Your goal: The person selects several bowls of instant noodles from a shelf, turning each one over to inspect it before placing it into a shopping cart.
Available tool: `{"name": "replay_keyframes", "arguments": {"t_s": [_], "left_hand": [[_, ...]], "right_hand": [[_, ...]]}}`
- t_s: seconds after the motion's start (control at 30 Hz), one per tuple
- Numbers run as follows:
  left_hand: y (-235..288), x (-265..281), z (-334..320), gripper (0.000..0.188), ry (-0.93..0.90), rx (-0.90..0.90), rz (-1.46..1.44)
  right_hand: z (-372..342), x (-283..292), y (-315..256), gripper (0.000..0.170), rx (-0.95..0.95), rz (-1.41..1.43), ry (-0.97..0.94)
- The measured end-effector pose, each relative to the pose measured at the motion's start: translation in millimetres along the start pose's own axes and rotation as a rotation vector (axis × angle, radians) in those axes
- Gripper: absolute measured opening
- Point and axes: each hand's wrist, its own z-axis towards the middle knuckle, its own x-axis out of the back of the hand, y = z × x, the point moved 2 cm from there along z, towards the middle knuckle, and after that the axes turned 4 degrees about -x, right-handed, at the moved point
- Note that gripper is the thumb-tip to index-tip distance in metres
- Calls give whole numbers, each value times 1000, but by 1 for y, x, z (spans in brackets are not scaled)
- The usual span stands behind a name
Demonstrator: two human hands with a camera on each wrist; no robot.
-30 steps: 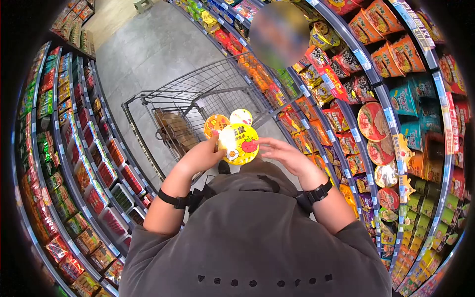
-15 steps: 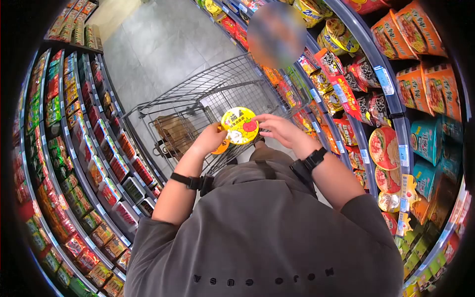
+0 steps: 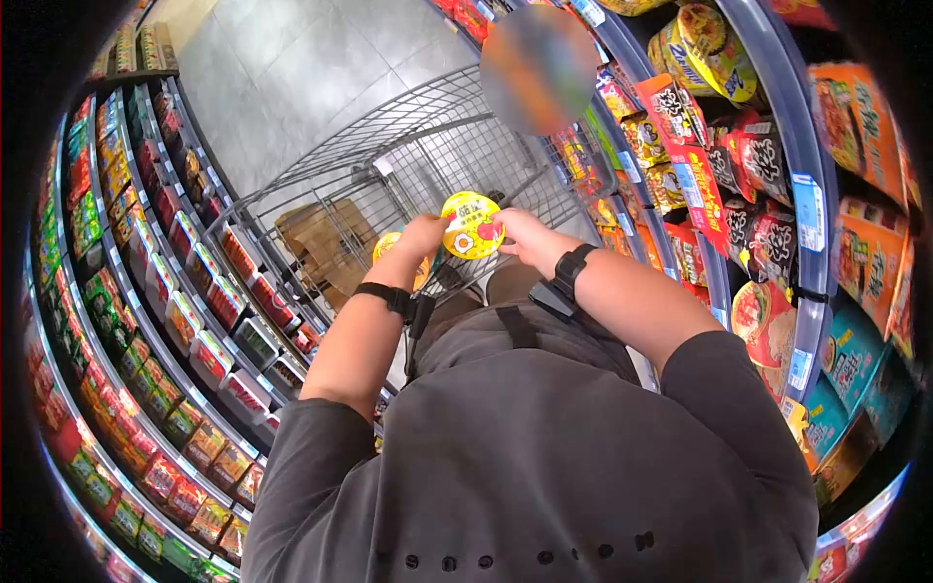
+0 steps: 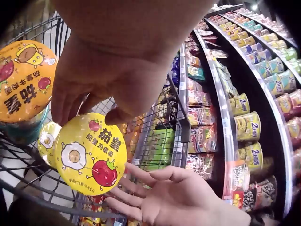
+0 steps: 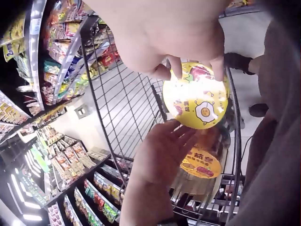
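Observation:
A yellow instant noodle tub (image 3: 470, 229), its lid printed with a fried egg and a tomato, is in front of the person. My left hand (image 3: 428, 236) grips its left rim; in the left wrist view, the fingers and thumb of the left hand (image 4: 106, 82) lie around the upper edge. Opposite, my right hand (image 3: 530, 236) touches the right rim, with long straight fingers in the left wrist view. An orange-lidded noodle tub (image 4: 26, 82) and a smaller yellow-lidded tub (image 4: 48, 141) are beside and behind it, at the cart's wires.
A wire shopping cart (image 3: 330, 167) stands ahead, a brown cardboard box (image 3: 316, 243) at its left side. Shelves of noodle packets (image 3: 763, 151) rise close on the right. More shelves with packaged food (image 3: 185, 311) line the left, and grey floor (image 3: 292, 58) runs between.
The right hand has come in from the right to the yellow tub's rim. The left hand still grips the tub. The head view has shifted, bringing the right shelves closer.

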Motion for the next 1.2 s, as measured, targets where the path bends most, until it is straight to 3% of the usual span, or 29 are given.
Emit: {"name": "replay_keyframes", "arguments": {"t_s": [0.03, 0.07, 0.13, 0.2, 0.27, 0.3, 0.4, 0.47, 0.6, 0.87, 0.9, 1.2], "left_hand": [[33, 6, -24, 53, -43, 139, -55], [36, 3, -26, 53, -51, 154, -62], [32, -2, -18, 54, -23, 66, 122], [35, -8, -20, 50, 14, 82, 110], [59, -3, -38, 47, 14, -106, 390], [65, -2, -38, 48, 5, -12, 244], [35, -23, -19, 56, 127, 26, 121], [21, -30, -8, 65, 99, 40, 96], [27, -26, -8, 67, 99, 57, 81], [41, -25, 1, 95, 20, 222, 297], [43, -22, 2, 94, 12, 217, 313], [44, -3, 13, 94, -105, 263, 421]], "right_hand": [[-2, -1, -1, 32, 8, -2, -25], [-2, -2, -1, 32, -9, -5, -24], [2, -4, -4, 33, -34, -11, -3], [9, -5, -6, 33, -64, -7, -9], [19, -3, -3, 35, -48, -89, 33], [14, -6, -1, 35, -59, -93, 39], [-2, -16, -17, 38, -72, -93, 88], [-7, -23, -19, 39, -76, -127, 42], [12, -24, -13, 33, -68, -223, 29], [59, -14, 11, 33, -15, -348, -12], [58, -16, 7, 38, -31, -379, -68], [56, -15, -4, 37, -60, -367, -62]]}}
